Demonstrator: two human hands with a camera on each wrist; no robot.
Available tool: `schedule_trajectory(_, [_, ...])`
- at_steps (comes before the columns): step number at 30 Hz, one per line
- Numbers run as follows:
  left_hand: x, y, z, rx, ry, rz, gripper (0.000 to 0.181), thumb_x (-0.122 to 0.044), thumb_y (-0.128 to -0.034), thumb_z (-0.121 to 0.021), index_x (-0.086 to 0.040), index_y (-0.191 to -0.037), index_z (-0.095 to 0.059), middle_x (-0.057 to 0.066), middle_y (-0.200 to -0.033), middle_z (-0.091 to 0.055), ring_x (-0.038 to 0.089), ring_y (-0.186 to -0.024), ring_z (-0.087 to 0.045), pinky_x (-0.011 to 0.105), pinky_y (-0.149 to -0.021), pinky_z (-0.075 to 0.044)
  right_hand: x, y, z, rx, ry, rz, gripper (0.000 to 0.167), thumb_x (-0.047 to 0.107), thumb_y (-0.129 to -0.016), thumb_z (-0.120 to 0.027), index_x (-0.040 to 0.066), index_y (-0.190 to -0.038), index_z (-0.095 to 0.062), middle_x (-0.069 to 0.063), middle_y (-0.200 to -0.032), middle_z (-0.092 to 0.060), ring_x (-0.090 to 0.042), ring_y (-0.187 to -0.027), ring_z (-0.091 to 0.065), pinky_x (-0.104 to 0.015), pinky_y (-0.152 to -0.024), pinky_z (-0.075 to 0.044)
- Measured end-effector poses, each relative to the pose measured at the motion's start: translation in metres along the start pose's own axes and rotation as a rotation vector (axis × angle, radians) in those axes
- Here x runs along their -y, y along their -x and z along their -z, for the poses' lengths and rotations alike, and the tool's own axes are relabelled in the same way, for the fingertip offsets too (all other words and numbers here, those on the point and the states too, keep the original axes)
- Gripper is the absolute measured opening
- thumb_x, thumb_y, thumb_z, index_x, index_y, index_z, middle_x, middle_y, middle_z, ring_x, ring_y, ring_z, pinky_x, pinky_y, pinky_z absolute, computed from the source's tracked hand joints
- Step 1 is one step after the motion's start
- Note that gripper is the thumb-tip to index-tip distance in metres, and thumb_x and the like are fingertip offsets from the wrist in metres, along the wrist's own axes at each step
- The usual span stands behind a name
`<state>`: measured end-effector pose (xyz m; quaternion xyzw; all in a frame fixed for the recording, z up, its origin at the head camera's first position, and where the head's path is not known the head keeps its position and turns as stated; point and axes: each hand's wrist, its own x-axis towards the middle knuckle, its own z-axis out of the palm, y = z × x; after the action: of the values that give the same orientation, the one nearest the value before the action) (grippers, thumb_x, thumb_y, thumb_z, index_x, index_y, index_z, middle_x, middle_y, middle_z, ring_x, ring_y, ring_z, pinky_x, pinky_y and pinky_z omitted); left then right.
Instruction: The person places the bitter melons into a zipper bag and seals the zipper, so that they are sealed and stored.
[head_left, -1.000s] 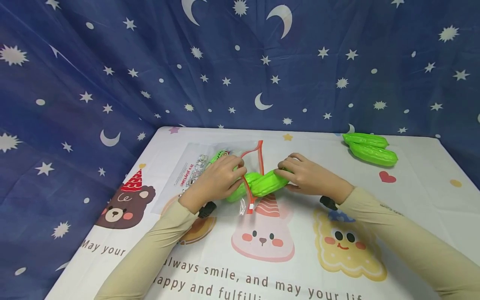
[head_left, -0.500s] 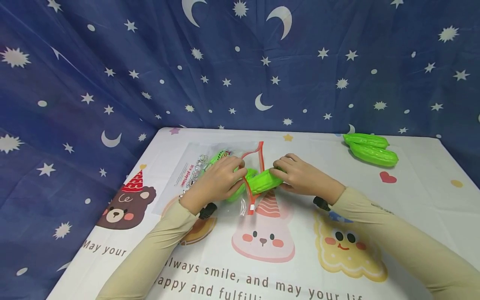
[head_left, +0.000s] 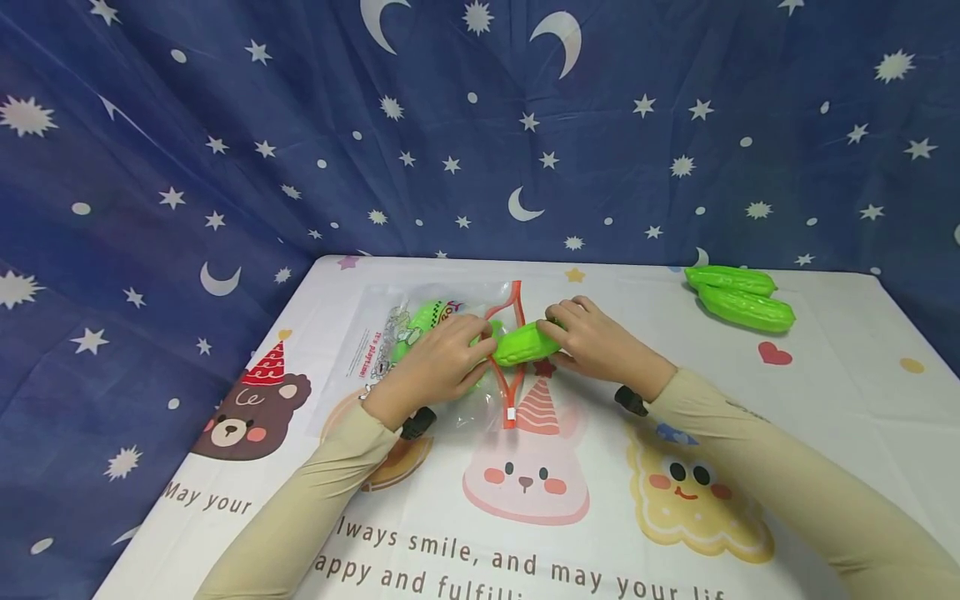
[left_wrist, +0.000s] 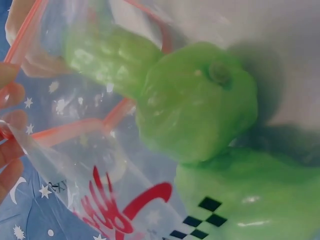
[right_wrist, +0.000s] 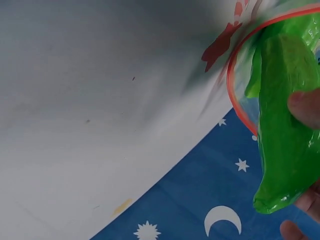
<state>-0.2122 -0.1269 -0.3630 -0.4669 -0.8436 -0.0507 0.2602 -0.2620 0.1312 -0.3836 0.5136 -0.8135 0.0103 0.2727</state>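
My left hand [head_left: 442, 358] pinches the red-edged mouth of a clear zip bag [head_left: 480, 410], which lies on its side with the mouth facing right. Green bumpy vegetables show through the bag's film in the left wrist view, one rounded end [left_wrist: 197, 102] in front of another green piece [left_wrist: 255, 195]. My right hand [head_left: 606, 346] grips a green vegetable [head_left: 522, 345] by its right end; its left end is within the bag's mouth. In the right wrist view the thumb lies on this vegetable [right_wrist: 285, 120], with the red rim around its far part.
Two more green vegetables [head_left: 746, 308] lie side by side at the table's back right. The printed white tablecloth [head_left: 600, 450] is under everything, and a blue curtain with stars and moons [head_left: 420, 108] hangs behind and at the left.
My right hand has moved left with its vegetable, pushing it further into the bag's mouth. Green shapes inside have shifted left, more showing beyond my left hand, which has stayed nearly in place.
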Motion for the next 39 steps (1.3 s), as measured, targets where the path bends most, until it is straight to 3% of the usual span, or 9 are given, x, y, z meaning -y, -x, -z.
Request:
schedule_trajectory(7, [-0.001, 0.001, 0.000, 0.008, 0.008, 0.004, 0.006, -0.011, -0.0839, -0.064, -0.008, -0.088, -0.060, 0.008, -0.099, -0.059, 0.024, -0.098, -0.057, 0.036, -0.096, -0.045, -0.004, -0.003, -0.003, 0.006, 0.017, -0.063, 0.049, 0.015, -0.064, -0.084, 0.002, -0.104, -0.060, -0.014, -0.098, -0.058, -0.031, -0.088, -0.059, -0.045, -0.085, -0.048])
schedule_trajectory(15, [0.000, 0.001, -0.002, 0.006, 0.010, 0.015, 0.006, -0.011, -0.0847, -0.064, -0.007, -0.088, -0.060, 0.008, -0.100, -0.059, 0.024, -0.098, -0.057, 0.036, -0.095, -0.046, -0.006, -0.005, -0.011, 0.011, -0.025, -0.065, 0.049, 0.016, -0.064, -0.085, 0.007, -0.108, -0.064, -0.014, -0.098, -0.059, -0.030, -0.091, -0.059, -0.045, -0.085, -0.047])
schedule_trajectory(26, [0.003, 0.002, -0.003, 0.014, 0.000, 0.013, 0.007, -0.010, -0.0850, -0.063, -0.007, -0.089, -0.059, 0.008, -0.098, -0.058, 0.024, -0.094, -0.056, 0.036, -0.095, -0.045, -0.003, -0.009, -0.017, 0.025, -0.031, -0.016, 0.057, 0.025, -0.063, -0.086, 0.019, -0.116, -0.066, -0.008, -0.097, -0.061, -0.025, -0.086, -0.060, -0.038, -0.077, -0.047])
schedule_trajectory(39, [0.003, 0.001, -0.003, 0.020, -0.012, 0.025, 0.008, -0.012, -0.0842, -0.065, -0.007, -0.089, -0.059, 0.007, -0.098, -0.058, 0.024, -0.095, -0.057, 0.036, -0.094, -0.046, 0.007, -0.020, -0.018, 0.037, -0.077, 0.075, 0.055, 0.014, -0.067, -0.083, 0.010, -0.117, -0.062, -0.008, -0.100, -0.062, -0.021, -0.095, -0.059, -0.037, -0.085, -0.048])
